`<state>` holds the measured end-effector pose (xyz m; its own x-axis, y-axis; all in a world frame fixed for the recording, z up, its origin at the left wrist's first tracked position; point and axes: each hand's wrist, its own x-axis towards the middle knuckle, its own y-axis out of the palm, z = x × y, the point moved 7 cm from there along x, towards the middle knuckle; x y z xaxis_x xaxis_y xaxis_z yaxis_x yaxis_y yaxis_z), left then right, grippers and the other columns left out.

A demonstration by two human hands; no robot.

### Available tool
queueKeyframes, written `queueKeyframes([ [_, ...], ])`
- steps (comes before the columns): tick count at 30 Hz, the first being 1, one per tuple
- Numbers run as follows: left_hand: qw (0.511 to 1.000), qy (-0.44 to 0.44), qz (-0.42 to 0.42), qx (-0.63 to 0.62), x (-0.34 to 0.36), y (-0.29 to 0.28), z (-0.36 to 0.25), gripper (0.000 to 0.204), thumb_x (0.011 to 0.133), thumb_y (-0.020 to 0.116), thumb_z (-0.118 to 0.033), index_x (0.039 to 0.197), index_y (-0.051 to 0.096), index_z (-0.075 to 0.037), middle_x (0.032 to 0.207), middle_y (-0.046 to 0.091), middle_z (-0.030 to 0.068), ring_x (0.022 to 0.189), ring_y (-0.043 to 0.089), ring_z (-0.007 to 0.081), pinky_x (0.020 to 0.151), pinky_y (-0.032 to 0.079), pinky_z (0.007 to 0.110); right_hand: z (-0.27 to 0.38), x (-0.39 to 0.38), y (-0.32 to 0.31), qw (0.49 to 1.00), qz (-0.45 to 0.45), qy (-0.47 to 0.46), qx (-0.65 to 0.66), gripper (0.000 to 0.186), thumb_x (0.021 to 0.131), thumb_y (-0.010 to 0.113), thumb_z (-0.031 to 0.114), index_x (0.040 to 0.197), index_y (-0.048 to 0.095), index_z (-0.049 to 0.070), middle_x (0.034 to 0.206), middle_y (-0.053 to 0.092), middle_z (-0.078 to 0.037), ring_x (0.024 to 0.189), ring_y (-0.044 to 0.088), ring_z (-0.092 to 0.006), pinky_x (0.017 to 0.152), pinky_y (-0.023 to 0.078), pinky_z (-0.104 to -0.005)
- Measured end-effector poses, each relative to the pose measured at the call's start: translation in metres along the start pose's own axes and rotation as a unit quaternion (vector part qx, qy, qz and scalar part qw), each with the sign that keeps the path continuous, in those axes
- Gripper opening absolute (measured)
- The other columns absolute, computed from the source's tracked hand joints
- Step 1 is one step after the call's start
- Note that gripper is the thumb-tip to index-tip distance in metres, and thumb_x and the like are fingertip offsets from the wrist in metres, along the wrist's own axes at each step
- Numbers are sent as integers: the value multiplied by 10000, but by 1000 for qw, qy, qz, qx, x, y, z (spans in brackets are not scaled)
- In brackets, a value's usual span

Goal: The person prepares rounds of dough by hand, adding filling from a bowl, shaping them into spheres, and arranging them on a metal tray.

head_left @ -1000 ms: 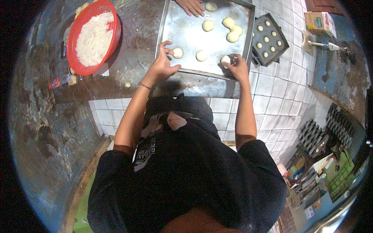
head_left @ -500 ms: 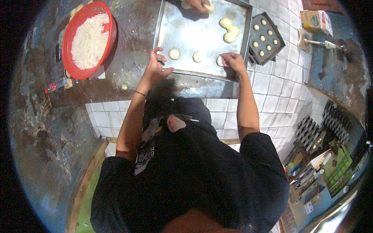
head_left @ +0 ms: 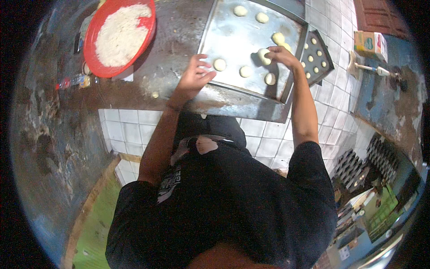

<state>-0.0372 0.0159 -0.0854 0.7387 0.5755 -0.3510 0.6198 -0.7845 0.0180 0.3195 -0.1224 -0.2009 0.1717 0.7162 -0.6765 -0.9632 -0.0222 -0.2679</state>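
Observation:
My right hand (head_left: 282, 57) pinches a pale round dough ball (head_left: 264, 57) over the right part of a large metal baking tray (head_left: 233, 42). Just behind that hand lie a couple more dough balls (head_left: 277, 38), close together and partly covered by my fingers. Along the tray's near side sit three spaced balls: a left one (head_left: 219, 64), a middle one (head_left: 245, 71) and a right one (head_left: 270, 79) in shadow. Two others (head_left: 240, 10) rest toward the far side. By the tray's near left edge, my left hand (head_left: 196, 76) is open, fingers apart and holding nothing.
A red basin (head_left: 150, 33) of white, flour-like stuff stands on the worn table (head_left: 174, 49) to the left. Below it lies a small clear bottle (head_left: 74, 82). Right of the big tray, a smaller dark tray (head_left: 329, 67) holds several dough balls. A carton (head_left: 371, 45) stands farther right.
My right hand has left the near right ball and moved farther up the tray, now holding another ball. Another hand at the far side has gone from view. The whole scene has shifted rightward.

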Motion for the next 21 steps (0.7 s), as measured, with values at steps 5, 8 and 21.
queueKeyframes([
  [5, 995, 76, -62, -5, 20, 5, -25, 439, 1118, 469, -385, 1266, 591, 10, 1168, 685, 183, 1055, 659, 259, 926, 507, 379, 177, -74, 125, 965, 45, -163, 199, 361, 896, 820, 216, 1124, 725, -47, 1008, 769, -62, 901, 700, -103, 841, 553, -290],
  [8, 979, 107, -174, 23, 9, -22, -74, 498, 1115, 467, -420, 971, 615, 33, 824, 653, 179, 750, 597, 255, 739, 489, 418, 240, -95, 163, 975, -99, -193, 37, 313, 866, 848, 222, 999, 717, -29, 820, 670, 3, 759, 575, -94, 698, 491, -294],
  [21, 891, 112, -314, -309, -46, -208, -83, 475, 1093, 483, -516, 912, 585, -89, 806, 666, 19, 662, 581, 145, 590, 475, 299, 421, -53, 291, 889, -206, -290, 287, 280, 1020, 715, 209, 890, 741, -39, 751, 667, 27, 646, 504, -32, 543, 389, -235],
])
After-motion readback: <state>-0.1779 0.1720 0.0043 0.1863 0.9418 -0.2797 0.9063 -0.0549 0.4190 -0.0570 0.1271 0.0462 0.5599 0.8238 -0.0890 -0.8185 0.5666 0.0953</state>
